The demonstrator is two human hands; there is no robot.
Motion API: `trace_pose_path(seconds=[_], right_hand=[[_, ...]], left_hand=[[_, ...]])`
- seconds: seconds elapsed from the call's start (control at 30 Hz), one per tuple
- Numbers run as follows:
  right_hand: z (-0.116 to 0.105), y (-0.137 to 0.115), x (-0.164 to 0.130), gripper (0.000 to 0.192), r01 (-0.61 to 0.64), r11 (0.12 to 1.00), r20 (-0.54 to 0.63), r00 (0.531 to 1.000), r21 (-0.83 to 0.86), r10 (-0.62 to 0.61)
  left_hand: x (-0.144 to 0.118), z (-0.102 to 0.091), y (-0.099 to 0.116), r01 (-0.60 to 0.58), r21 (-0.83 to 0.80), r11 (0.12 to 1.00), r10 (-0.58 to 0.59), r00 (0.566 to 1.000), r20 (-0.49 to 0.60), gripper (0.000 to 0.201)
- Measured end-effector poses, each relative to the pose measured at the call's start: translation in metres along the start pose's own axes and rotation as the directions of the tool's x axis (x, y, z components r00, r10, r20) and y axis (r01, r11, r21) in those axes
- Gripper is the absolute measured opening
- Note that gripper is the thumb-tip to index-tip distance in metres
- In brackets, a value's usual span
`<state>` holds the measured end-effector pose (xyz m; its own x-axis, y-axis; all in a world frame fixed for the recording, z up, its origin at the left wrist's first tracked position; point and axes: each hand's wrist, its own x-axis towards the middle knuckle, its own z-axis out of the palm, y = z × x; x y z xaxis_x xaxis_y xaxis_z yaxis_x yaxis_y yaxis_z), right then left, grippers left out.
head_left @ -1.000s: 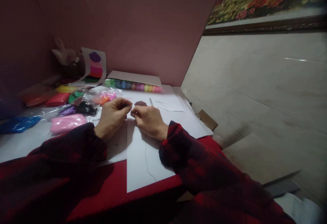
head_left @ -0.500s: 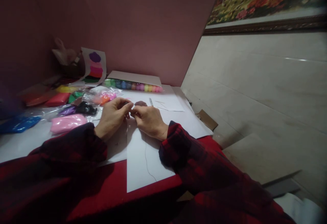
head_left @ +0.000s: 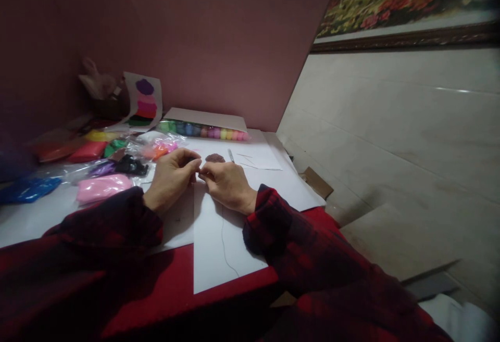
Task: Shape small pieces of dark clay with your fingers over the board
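Note:
My left hand and my right hand meet fingertip to fingertip above a sheet of white paper. Both are closed in a pinch; a tiny dark bit shows between them, too small to name. A wavy pencil line runs down the paper below my right hand. Just beyond the fingers lies a brownish-purple, bumpy patch of what looks like modelling clay, partly hidden by my right hand. A slim pen or pencil rests beside that patch.
Bags of coloured clay lie at left, among them a pink pack, a blue pack and a black lump. A long pack of coloured pieces lies at the back, near a propped coloured picture. Red cloth edges the table.
My fingertips have shifted very slightly, and the dark bit between them shows less. Both hands stay in nearly the same place; everything else looks the same.

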<state>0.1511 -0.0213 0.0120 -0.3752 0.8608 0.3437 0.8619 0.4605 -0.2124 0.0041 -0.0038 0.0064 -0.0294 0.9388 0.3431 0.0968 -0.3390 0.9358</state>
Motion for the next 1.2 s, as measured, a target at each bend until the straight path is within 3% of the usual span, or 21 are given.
trace_pose_path(seconds=[0.4,1.2], right_hand=[[-0.0018,-0.0012,-0.0003,0.025,0.006,1.000,0.004,1.000,0.022,-0.006],[-0.0036,0.0002,-0.0005,0.024,0.073,0.997,0.042,0.996,0.035,-0.075]], left_hand=[[0.0009,0.0008,-0.0025,0.019,0.011,1.000,-0.019,1.000,-0.010,0.020],[0.0004,0.0020,0.0008,0.035,0.063,0.997,-0.036,0.999,0.014,0.010]])
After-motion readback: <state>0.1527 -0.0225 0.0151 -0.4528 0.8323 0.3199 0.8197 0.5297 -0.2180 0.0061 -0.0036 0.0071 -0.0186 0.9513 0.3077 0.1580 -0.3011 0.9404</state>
